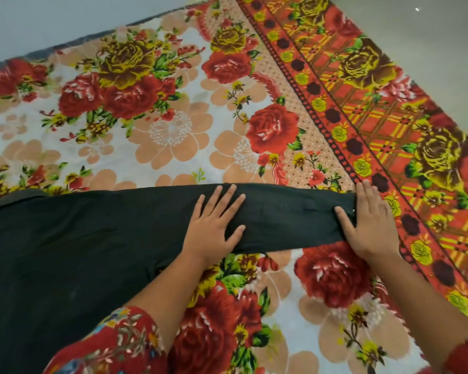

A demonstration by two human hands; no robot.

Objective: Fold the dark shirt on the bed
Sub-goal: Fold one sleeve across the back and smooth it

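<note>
The dark shirt [65, 252] lies flat on the flowered bed sheet [160, 136], its body at the lower left and one long sleeve stretched out to the right. My left hand [214, 222] rests palm down on the middle of that sleeve, fingers spread. My right hand [370, 222] lies flat on the cuff end of the sleeve, thumb on the dark cloth, fingers reaching onto the sheet. Neither hand grips the fabric. The shirt's collar edge shows at the far left.
The sheet's red and yellow patterned border [389, 109] runs diagonally along the right side. Grey floor [430, 31] lies beyond the bed's right edge and a pale wall [52, 17] at the top left. My flowered sleeves show at the bottom.
</note>
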